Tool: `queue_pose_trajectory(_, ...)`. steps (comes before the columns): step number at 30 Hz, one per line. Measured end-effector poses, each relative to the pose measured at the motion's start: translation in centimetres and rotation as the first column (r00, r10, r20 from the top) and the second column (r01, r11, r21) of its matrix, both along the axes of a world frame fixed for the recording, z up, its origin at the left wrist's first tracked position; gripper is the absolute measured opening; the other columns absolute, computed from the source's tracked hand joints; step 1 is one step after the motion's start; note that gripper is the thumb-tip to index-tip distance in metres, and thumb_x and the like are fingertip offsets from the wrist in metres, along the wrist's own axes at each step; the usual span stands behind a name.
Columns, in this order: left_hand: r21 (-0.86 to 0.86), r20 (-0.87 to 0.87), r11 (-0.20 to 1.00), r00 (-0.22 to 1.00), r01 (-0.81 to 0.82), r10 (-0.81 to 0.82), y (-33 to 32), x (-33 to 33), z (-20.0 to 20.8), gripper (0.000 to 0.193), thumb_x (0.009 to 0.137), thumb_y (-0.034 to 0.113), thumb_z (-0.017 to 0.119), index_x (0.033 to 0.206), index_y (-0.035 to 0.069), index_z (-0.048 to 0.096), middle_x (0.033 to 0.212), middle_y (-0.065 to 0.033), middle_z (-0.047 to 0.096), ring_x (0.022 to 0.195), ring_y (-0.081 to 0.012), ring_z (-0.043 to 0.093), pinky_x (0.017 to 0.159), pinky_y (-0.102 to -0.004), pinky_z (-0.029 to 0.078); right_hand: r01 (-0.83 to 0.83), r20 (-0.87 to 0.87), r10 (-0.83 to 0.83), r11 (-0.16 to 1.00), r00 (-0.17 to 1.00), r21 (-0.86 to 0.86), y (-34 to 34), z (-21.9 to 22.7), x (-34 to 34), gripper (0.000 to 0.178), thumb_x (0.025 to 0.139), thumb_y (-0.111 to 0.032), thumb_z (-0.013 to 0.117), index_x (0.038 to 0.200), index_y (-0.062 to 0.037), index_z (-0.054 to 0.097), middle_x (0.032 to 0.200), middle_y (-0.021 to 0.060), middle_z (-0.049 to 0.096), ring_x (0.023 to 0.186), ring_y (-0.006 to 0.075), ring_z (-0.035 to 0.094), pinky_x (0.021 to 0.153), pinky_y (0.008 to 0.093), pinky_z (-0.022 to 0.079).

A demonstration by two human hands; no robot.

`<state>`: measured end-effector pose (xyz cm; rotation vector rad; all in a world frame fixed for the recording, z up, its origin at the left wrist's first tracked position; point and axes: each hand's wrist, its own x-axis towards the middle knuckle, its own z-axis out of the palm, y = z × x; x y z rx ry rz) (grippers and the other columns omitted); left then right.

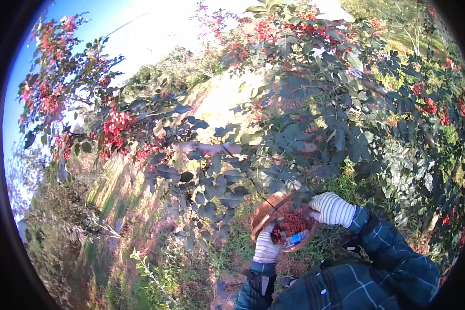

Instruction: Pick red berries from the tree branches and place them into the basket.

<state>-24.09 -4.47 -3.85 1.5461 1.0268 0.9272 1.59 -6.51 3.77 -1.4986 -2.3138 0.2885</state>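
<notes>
A round brown wicker basket (261, 213) is in front of my body, low in the view, tilted so that its inside shows. Red berry clusters (293, 223) lie in it, beside a clear bottle with a blue label (296, 238). My left hand (267, 248), in a white striped glove, is closed at the basket's near left rim. My right hand (331, 208), gloved alike, is at the far right rim with its fingers curled inward. Leaves partly cover its fingertips, so what they hold cannot be made out.
A leafy branch (227, 148) crosses in front of me, its foliage hanging down to the basket. Red clusters (118, 125) grow at the left, and more at the top and right. Grass and weeds (178, 271) cover the sloping ground, with a leafy sprig (147, 268) standing there.
</notes>
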Motion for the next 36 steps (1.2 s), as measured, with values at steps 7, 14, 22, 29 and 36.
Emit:
queue_pose_trajectory(7, -0.811, 0.521, 0.55, 0.671, 0.198, 0.527, 9.0, -2.5, -5.0, 0.022, 0.087, 0.022, 0.062, 0.103, 0.006, 0.062, 0.092, -0.0082, 0.066, 0.081, -0.0236, 0.06, 0.071, -0.0418, 0.05, -0.144, 0.068, 0.191, 0.892, 0.979, -0.429, -0.7, 2.9, 1.1, 0.039, 0.078, -0.033, 0.071, 0.101, -0.0025, 0.066, 0.089, 0.018, 0.067, 0.085, 0.034, 0.065, 0.074, 0.0431, 0.051)
queue_pose_trajectory(14, -0.701, 0.592, 0.713, 0.537, -0.026, 0.601, 8.2, -5.9, -12.1, 0.027, 0.083, 0.0, 0.063, 0.109, 0.005, 0.057, 0.094, -0.0111, 0.064, 0.084, -0.0288, 0.065, 0.074, -0.0417, 0.057, -0.284, -0.604, 0.338, 0.94, 0.722, 0.186, 1.9, 18.1, -2.1, 0.02, 0.085, -0.012, 0.066, 0.101, -0.0006, 0.066, 0.076, 0.0084, 0.067, 0.071, 0.0175, 0.065, 0.066, 0.031, 0.05)
queue_pose_trajectory(22, -0.965, 0.069, 0.177, 0.462, -0.193, 0.884, -2.5, -17.5, -23.4, 0.01, 0.086, 0.009, 0.057, 0.093, 0.003, 0.06, 0.088, -0.0133, 0.065, 0.08, -0.0299, 0.064, 0.073, -0.0438, 0.055, -0.395, 0.112, 0.392, 0.785, 0.913, 0.478, 17.3, 22.7, -11.8, 0.028, 0.074, -0.005, 0.067, 0.103, -0.006, 0.065, 0.098, 0.0118, 0.06, 0.09, 0.0317, 0.059, 0.079, 0.0379, 0.049)
queue_pose_trajectory(29, 0.218, -0.487, 0.897, 0.754, -0.384, 0.441, -13.1, -22.0, -27.7, 0.015, 0.077, 0.021, 0.068, 0.079, 0.006, 0.065, 0.076, -0.0155, 0.066, 0.073, -0.0336, 0.063, 0.063, -0.0402, 0.05, -0.293, -0.264, 0.262, 0.952, 0.929, -0.088, 19.5, 22.2, -14.6, 0.026, 0.082, -0.022, 0.065, 0.102, -0.0053, 0.063, 0.089, 0.0125, 0.064, 0.078, 0.0276, 0.064, 0.068, 0.0352, 0.05)
queue_pose_trajectory(36, 0.057, -0.573, 0.927, 0.748, -0.37, 0.334, -14.6, -21.8, -31.4, 0.016, 0.079, 0.023, 0.066, 0.078, 0.006, 0.065, 0.076, -0.0155, 0.065, 0.074, -0.0355, 0.062, 0.066, -0.0414, 0.05, -0.234, -0.049, 0.233, 0.972, 0.971, -0.027, 19.9, 22.8, -15.6, 0.03, 0.087, -0.03, 0.06, 0.104, -0.0044, 0.06, 0.079, 0.0122, 0.064, 0.07, 0.0262, 0.065, 0.063, 0.0365, 0.049)
